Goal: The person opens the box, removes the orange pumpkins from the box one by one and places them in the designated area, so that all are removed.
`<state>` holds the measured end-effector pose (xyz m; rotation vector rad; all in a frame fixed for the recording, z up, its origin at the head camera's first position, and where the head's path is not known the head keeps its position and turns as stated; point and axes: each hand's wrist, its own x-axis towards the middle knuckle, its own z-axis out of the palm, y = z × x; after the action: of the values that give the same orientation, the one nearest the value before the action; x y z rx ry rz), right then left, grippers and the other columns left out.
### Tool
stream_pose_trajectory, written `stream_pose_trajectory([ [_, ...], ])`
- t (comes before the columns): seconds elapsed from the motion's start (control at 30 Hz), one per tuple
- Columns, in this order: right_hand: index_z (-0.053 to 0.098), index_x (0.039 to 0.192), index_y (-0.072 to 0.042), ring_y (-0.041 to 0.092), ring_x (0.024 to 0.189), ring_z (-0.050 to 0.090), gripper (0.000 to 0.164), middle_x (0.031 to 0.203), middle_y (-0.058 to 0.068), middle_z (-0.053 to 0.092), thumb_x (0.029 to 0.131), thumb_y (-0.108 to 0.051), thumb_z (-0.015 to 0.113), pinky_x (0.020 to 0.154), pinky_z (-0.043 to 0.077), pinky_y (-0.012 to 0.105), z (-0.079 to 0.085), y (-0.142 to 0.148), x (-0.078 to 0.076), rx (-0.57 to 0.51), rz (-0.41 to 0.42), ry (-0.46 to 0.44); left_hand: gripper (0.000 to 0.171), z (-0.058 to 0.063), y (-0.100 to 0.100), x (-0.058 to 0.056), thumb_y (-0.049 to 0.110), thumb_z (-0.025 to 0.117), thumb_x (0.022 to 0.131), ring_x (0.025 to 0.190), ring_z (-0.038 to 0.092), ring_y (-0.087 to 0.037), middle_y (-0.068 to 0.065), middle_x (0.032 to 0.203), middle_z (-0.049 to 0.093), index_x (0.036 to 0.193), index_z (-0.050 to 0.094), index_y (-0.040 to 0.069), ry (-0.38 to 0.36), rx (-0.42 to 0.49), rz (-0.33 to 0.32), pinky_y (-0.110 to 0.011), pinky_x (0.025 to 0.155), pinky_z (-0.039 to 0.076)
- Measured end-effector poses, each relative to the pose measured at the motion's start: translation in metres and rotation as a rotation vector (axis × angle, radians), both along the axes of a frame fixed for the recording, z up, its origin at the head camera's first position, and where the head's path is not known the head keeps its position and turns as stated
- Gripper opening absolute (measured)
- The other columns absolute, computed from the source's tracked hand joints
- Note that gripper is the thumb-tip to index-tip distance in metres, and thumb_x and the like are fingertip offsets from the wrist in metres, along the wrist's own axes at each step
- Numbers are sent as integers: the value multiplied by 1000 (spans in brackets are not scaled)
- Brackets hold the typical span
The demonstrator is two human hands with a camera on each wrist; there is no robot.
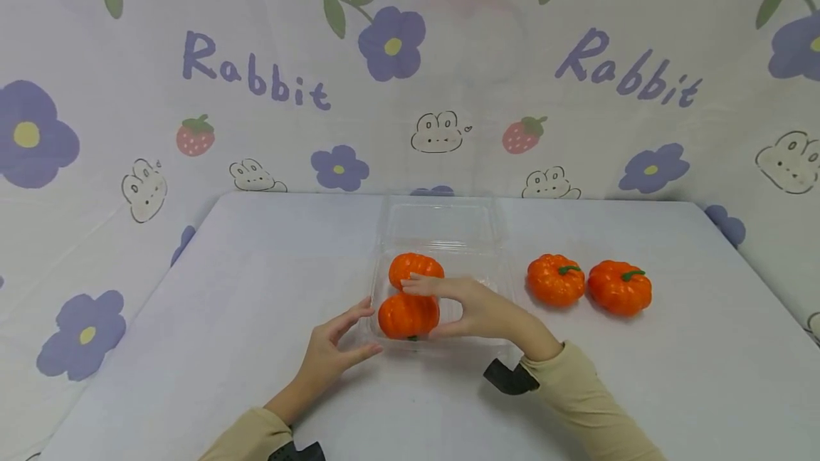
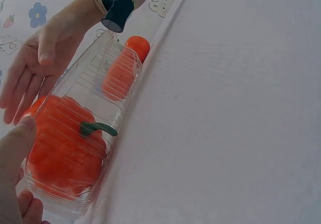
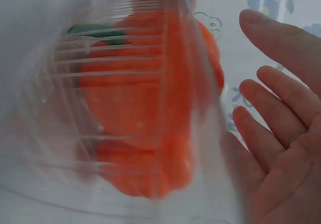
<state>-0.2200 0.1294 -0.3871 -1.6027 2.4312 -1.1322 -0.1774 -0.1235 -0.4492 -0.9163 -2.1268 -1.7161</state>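
In the head view, a clear plastic clamshell box (image 1: pixel 477 272) lies with its lid (image 1: pixel 442 223) folded back. Two orange toy pumpkins sit in its left half, a rear pumpkin (image 1: pixel 410 264) and a front pumpkin (image 1: pixel 403 317) whose green stem (image 2: pixel 95 128) faces the near wall. My left hand (image 1: pixel 325 353) is at the box's front left corner, thumb and fingers spread and touching or close to the wall. Over the box hovers my right hand (image 1: pixel 477 306), fingers extended beside the pumpkins; the right wrist view shows nothing in its palm (image 3: pixel 296 169).
To the right of the box, a third pumpkin (image 1: pixel 556 281) and another pumpkin (image 1: pixel 620 289) stand side by side on the white table (image 1: pixel 269 255). Behind the table hangs a cloth (image 1: pixel 474 55) printed with flowers and rabbits.
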Motion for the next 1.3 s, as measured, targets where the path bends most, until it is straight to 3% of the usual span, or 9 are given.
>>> stream_pose_trajectory([
  [0.13, 51, 125, -3, 21, 126, 31, 55, 131, 12, 45, 75, -10, 73, 98, 32, 42, -4, -2, -1, -3, 6, -27, 45, 0, 0, 0, -12, 74, 63, 111, 44, -40, -32, 118, 48, 104, 55, -14, 10, -14, 8, -42, 93, 35],
  [0.53, 54, 124, -7, 22, 126, 32, 46, 133, 14, 42, 80, -12, 68, 99, 31, 39, -23, -6, -9, 3, 34, -17, 45, 0, 0, 1, -11, 74, 63, 110, 45, -41, -31, 118, 48, 104, 55, -13, 14, -25, 21, -50, 90, 35],
  [0.8, 53, 125, -12, 19, 127, 31, 54, 137, 10, 38, 75, -7, 72, 97, 35, 37, -26, -10, -6, 36, -7, 81, 46, -1, 0, 0, -12, 74, 63, 111, 44, -41, -30, 118, 48, 105, 56, -13, 20, -23, 17, -50, 91, 35],
  [1.0, 47, 129, -18, 21, 125, 33, 59, 141, 6, 33, 76, -11, 72, 94, 38, 34, -29, -10, -5, 90, -44, 159, 46, -2, 0, -1, -11, 74, 63, 111, 44, -40, -30, 119, 48, 106, 56, -11, 20, -19, 12, -49, 91, 35],
  [1.3, 51, 126, -12, 22, 118, 43, 59, 135, 6, 41, 72, -10, 75, 90, 41, 28, -25, -8, -3, 69, -79, 246, 46, -3, 0, 0, -10, 75, 64, 111, 45, -39, -29, 119, 48, 105, 56, -11, 27, -28, 27, -48, 91, 35],
])
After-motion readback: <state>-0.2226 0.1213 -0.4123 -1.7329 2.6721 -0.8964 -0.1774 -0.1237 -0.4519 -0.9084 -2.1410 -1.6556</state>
